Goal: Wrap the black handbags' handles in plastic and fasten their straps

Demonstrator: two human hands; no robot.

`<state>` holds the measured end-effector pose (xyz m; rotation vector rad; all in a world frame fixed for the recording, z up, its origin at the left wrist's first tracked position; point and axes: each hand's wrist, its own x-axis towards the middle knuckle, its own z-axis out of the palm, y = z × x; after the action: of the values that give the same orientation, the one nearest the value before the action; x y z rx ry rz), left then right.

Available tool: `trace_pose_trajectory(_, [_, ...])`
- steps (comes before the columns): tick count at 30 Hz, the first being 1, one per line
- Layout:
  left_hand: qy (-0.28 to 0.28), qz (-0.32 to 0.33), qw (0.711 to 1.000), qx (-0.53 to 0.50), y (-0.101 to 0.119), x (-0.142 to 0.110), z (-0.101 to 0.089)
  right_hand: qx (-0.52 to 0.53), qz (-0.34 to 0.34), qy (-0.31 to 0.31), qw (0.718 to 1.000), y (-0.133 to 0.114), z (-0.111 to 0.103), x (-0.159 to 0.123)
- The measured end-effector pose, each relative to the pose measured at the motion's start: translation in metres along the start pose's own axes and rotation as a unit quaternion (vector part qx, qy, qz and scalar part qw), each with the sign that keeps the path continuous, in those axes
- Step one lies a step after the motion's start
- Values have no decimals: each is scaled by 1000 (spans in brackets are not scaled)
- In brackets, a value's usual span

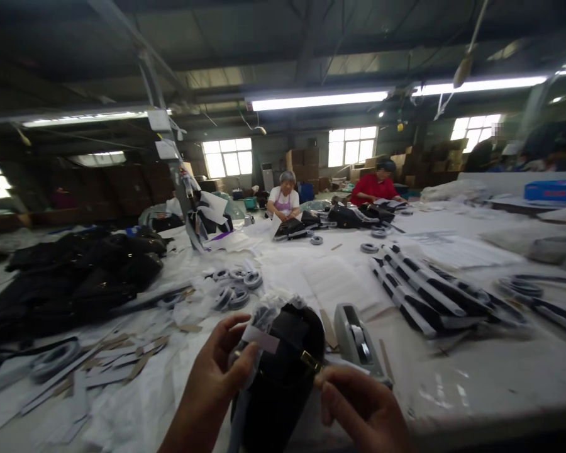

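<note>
A black bag [276, 402] stands upright at the table's near edge, its top stuffed with white wrapping [283, 301]. My left hand [224, 362] is closed on the bag's left rim, with a pale paper strip [263, 340] under the fingers and thumb. On the bag's right side, my right hand [356, 399] pinches a small gold-coloured metal clasp [311, 362] between thumb and forefinger. How the clasp joins the bag is hard to make out. Just beyond my right hand sits a grey tape dispenser [358, 340].
Black bags [75, 277] are heaped at the left. Grey rolled straps [238, 286] and cardboard strips [122, 362] lie about. Black-and-white wrapped straps [419, 289] are stacked at right. A post [182, 182] rises from the table. Two people [283, 201] work across it.
</note>
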<state>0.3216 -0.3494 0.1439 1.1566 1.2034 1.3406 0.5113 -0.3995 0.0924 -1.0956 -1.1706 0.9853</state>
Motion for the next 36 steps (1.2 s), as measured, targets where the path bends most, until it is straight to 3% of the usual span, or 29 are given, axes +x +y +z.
trace_pose_trajectory(3, [-32, 15, 999, -7, -4, -3, -4, -15, -68, -49, 996, -26, 29, 16])
trace_pose_trajectory(6, [-49, 25, 998, -23, -8, -3, -10, -40, -96, -89, 991, -32, 47, 30])
trace_pose_trajectory(12, [-80, 18, 995, -54, -11, 1, -21, -37, -72, -115, 990, -25, 65, 37])
trace_pose_trajectory(17, [-95, 4, 993, -75, -12, 4, -28, -70, -58, -64, 994, -24, 71, 36])
trace_pose_trajectory(26, [-105, 11, 991, -84, -19, 7, -28, -100, -67, -30, 992, -36, 73, 24])
trace_pose_trajectory(36, [-105, 14, 992, -65, -14, 2, -26, -113, -53, -34, 992, -38, 69, 21])
